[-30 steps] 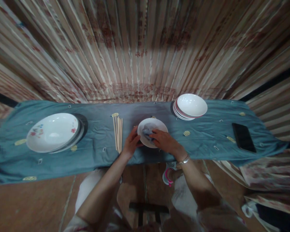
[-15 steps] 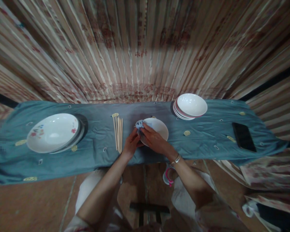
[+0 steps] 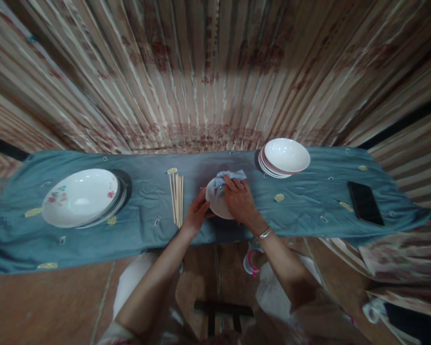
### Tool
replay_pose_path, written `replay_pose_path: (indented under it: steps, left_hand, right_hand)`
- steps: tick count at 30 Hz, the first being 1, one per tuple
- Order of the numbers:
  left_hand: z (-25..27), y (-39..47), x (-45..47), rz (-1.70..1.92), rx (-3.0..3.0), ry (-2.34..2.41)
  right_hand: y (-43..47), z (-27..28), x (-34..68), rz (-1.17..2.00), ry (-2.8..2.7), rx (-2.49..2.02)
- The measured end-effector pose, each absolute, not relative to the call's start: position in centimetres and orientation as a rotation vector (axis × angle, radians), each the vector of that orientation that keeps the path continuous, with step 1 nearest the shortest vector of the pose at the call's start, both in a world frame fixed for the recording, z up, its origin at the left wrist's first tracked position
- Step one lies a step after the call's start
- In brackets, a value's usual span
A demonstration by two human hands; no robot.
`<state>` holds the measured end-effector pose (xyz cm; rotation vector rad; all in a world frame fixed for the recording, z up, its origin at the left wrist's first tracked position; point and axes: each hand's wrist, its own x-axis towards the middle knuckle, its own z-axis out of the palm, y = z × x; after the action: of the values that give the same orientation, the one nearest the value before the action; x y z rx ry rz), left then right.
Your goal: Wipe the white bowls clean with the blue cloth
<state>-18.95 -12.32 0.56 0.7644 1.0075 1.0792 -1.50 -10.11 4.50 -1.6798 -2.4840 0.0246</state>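
A small white bowl (image 3: 217,203) sits at the middle of a table covered with a teal cloth (image 3: 147,230). My left hand (image 3: 197,213) grips the bowl's left rim. My right hand (image 3: 240,201) lies over the bowl and presses a pale blue rag (image 3: 230,175) against its far rim. The rag sticks out beyond my fingers. Most of the bowl's inside is hidden under my right hand.
A bundle of wooden chopsticks (image 3: 176,199) lies just left of the bowl. A stack of large flowered plates (image 3: 82,196) stands at the left, a stack of small white bowls (image 3: 284,158) at the back right, a black phone (image 3: 365,203) at far right. Striped curtains (image 3: 208,72) hang behind.
My right hand has swept the rag from the bowl's middle to its left rim, then around to the far rim. My left hand has kept its hold on the bowl.
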Motion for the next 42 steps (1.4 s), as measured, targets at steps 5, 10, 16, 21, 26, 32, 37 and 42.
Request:
replay_pose_path:
  steps: [5,10,16,21,26,32,37,42]
  left_hand:
    - [0.6,-12.3,-19.0,1.083,0.751,1.013]
    - [0.5,-12.4,-19.0,1.089,0.746,1.011]
    - [0.2,-12.3,-18.9,1.095,0.729,1.018]
    - [0.2,-12.3,-18.8,1.090,0.728,1.019]
    - [0.4,-12.4,-18.7,1.097,0.717,1.016]
    - [0.2,-12.3,-18.7,1.100,0.739,1.016]
    - [-0.1,-12.1,-18.7,1.110,0.713,1.029]
    - [-0.1,-12.0,-18.8,1.105,0.740,1.043]
  right_hand:
    - [-10.7,5.1,-0.6,-0.013,-2.481,-1.750]
    - [-11.6,5.8,-0.1,0.055,-2.624,-1.786]
    - [-11.8,6.0,0.0,0.092,-2.769,-1.635]
    - [-11.7,5.2,0.4,0.261,-2.689,-1.575]
    - [-11.8,4.2,0.4,0.432,-2.615,-1.439]
    - [-11.3,2.8,-0.3,0.459,-2.571,-1.334]
    - [-10.6,2.1,-0.7,0.400,-2.545,-1.350]
    - [-10.5,3.3,-1.0,0.321,-2.570,-1.456]
